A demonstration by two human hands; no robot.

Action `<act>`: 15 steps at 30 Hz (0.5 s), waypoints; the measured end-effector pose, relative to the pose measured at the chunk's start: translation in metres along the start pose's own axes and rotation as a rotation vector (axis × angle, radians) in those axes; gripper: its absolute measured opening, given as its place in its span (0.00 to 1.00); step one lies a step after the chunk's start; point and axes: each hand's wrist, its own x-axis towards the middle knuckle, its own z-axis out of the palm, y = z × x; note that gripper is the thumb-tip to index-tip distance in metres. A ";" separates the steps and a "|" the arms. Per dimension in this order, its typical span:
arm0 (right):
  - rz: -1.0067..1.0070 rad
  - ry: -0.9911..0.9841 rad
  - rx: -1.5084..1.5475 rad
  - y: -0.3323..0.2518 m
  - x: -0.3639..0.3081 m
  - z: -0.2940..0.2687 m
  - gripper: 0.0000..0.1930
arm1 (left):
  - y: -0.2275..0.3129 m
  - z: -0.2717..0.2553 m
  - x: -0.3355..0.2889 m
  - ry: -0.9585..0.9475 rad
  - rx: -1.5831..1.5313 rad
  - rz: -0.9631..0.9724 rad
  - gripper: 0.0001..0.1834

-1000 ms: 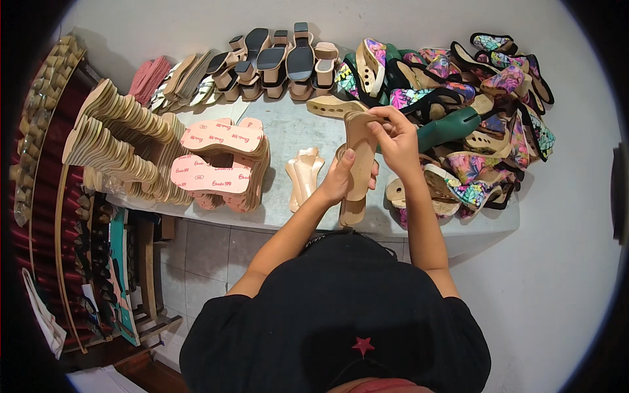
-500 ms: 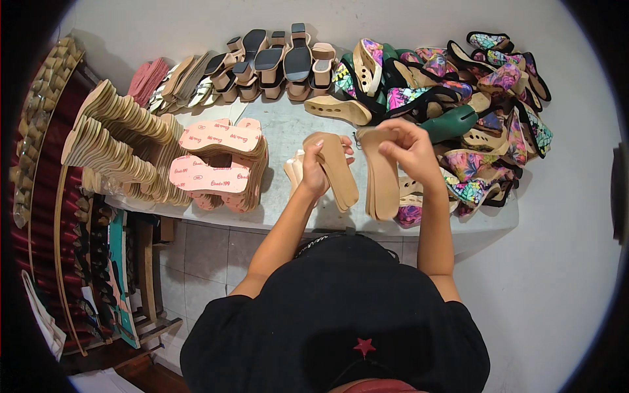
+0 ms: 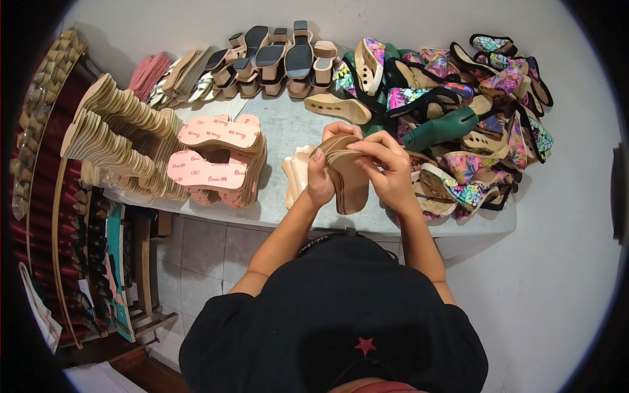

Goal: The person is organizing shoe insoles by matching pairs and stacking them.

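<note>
A small stack of tan insoles point(image 3: 352, 187) is held upright over the front middle of the table, its layers slightly fanned at the rounded top. My left hand point(image 3: 320, 180) is closed round its left side, thumb in front and fingers behind the top. My right hand point(image 3: 388, 167) is closed at the upper right edge, fingertips pressed on the layers. Just left of my left hand, pale cream sole-shaped pieces point(image 3: 291, 177) lie on the table, partly hidden by that hand.
Pink printed insoles point(image 3: 209, 170) are piled on the left, beside rows of stacked tan soles point(image 3: 108, 144). Heeled sandals point(image 3: 270, 59) line the back. Flowery wedge shoes point(image 3: 472, 157) and a green shoe last point(image 3: 440, 129) crowd the right. A shoe rack point(image 3: 56, 216) stands far left.
The insoles held apart in each hand are now together in one stack between both hands. My right hand has moved left and slightly down. The green last has shifted slightly.
</note>
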 end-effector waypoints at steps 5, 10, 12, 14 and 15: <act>-0.219 0.018 -0.122 -0.007 0.003 -0.003 0.15 | 0.013 0.011 0.001 -0.044 0.135 0.011 0.33; -0.372 0.083 -0.317 -0.021 0.002 -0.006 0.16 | 0.023 0.028 0.000 -0.030 0.274 0.001 0.37; -0.431 0.192 -0.311 -0.023 0.000 -0.005 0.18 | 0.025 0.030 0.001 -0.068 0.267 0.006 0.38; -0.470 0.207 -0.331 -0.027 -0.001 -0.004 0.19 | 0.027 0.032 0.002 -0.106 0.260 0.013 0.38; -0.511 0.221 -0.351 -0.028 -0.001 -0.005 0.20 | 0.029 0.033 0.003 -0.126 0.289 0.030 0.37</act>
